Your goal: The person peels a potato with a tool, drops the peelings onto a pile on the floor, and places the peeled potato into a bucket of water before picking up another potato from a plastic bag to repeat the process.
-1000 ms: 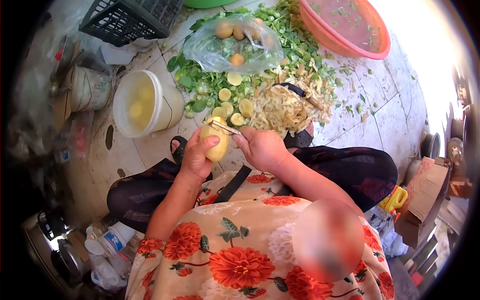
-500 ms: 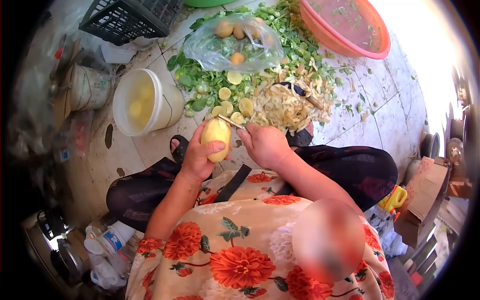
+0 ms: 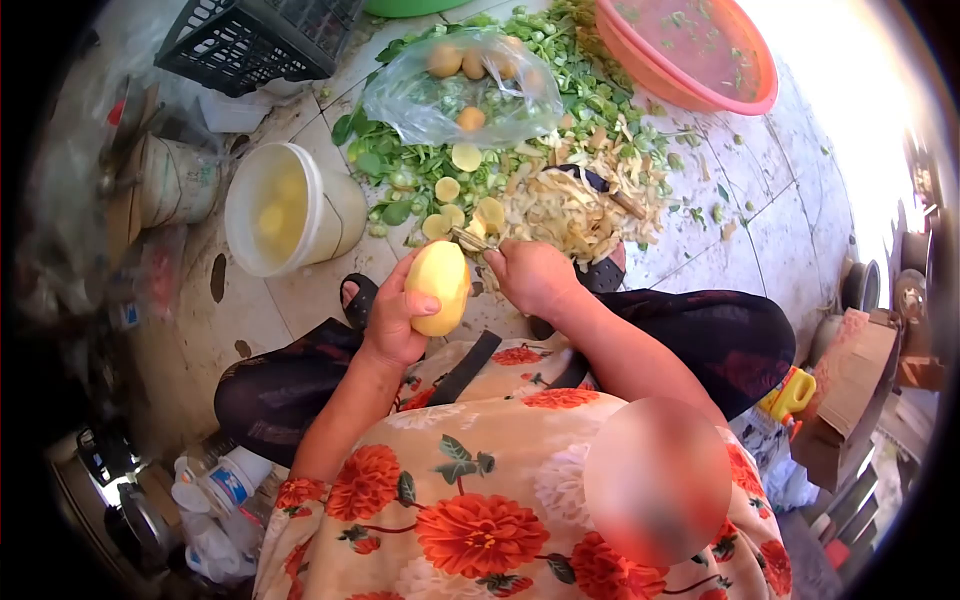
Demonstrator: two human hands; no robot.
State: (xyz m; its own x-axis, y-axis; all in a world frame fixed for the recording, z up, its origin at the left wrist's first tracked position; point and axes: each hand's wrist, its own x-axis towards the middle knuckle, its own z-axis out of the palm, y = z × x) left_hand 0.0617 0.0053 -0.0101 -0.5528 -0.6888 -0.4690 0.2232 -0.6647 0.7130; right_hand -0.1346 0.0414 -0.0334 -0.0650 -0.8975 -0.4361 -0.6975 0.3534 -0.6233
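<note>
My left hand [image 3: 395,315] is wrapped round a mostly peeled, pale yellow potato [image 3: 437,287], with a browner strip along its right side. In my right hand [image 3: 537,278] is a metal peeler [image 3: 468,239], its head close to the potato's upper right end; whether it touches cannot be made out. Beyond my hands lies a heap of potato peelings [image 3: 575,220], with a dark item with a brown handle [image 3: 627,204] on it. Several round yellow slices [image 3: 447,189] lie left of the heap.
A white bucket [image 3: 316,215] holding yellow pieces in liquid stands at left. Chopped greens [image 3: 590,70] spread over the floor under a clear bag [image 3: 420,98] of brown potatoes. A pink basin [image 3: 690,92] is at upper right, a black crate [image 3: 255,50] at upper left.
The peeler has shifted slightly right, away from the potato's top. The potato has turned a little in my left hand, showing a browner strip on its right side.
</note>
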